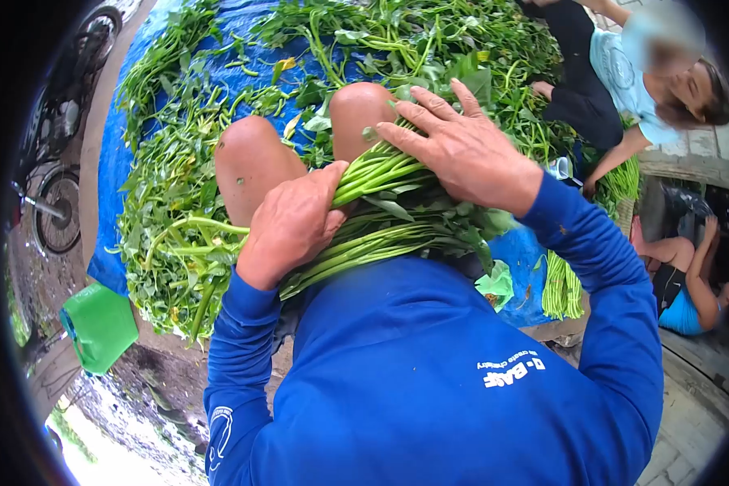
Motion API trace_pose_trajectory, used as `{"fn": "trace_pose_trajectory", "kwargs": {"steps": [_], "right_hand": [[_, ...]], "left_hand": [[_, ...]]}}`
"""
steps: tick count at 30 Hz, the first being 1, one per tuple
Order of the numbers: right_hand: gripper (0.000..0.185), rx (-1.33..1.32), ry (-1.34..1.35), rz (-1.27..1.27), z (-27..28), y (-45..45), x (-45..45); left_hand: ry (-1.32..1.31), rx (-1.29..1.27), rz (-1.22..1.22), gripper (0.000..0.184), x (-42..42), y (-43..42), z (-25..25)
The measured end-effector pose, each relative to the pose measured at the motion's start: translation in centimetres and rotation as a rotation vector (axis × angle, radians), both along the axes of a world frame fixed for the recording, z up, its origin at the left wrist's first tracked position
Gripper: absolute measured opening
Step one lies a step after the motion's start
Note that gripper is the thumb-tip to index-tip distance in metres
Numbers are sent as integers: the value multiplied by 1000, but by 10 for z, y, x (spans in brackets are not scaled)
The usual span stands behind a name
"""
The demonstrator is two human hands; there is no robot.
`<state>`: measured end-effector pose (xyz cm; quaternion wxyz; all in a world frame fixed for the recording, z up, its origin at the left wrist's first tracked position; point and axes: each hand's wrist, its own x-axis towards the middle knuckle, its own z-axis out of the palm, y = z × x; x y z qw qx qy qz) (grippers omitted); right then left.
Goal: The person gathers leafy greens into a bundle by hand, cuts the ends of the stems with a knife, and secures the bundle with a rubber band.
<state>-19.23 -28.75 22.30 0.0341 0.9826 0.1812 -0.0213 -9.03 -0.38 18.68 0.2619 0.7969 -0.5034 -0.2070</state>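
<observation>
The left hand [294,219] curls around the green stems [381,173] between knees [253,166] and blue shirt [429,340] while the right hand [471,150] lies spread over them — even, gentle pressure should keep them aligned.

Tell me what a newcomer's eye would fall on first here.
First, the bundle of green stems at the centre, gripped by the left hand, with the right hand spread across it. Next, the leafy greens heaped over a blue sheet around the knees. Then the vivid blue shirt filling the lower middle.
</observation>
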Motion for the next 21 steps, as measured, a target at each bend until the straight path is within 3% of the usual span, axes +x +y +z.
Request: {"fn": "trace_pose_trajectory", "kwargs": {"steps": [1, 7, 9, 11, 12, 13, 15, 17, 21], "right_hand": [[57, 11, -124, -3, -13, -1, -2], [45, 119, -239, -32, -29, 6, -18], [39, 207, -229, -23, -24, 6, -18], [29, 277, -216, -52, -6, 6, -23], [22, 231, -411, 5, -7, 2, -20], [19, 204, -335, 25, -17, -7, -22], [33, 172, -275, 26, -22, -16, -28], [50, 273, -392, -23, -15, -24, -45], [55, 107, -365, -184, -23, -27, -50]], "left_hand": [[-35, 0, 23, 70, -3, -1, -3], [174, 15, 67, 56, -2, -14, 13], [28, 13, 96, 59, -3, -26, 7], [88, 16, 150, 61, -5, -38, -14], [9, 60, 139, 60, -5, -37, -20], [-53, 187, 147, 63, -7, -44, -21], [-137, 306, 117, 59, -1, -38, -31], [-192, 339, 152, 54, -2, -36, -32], [-193, 330, 139, 51, -6, -38, -27]]}}
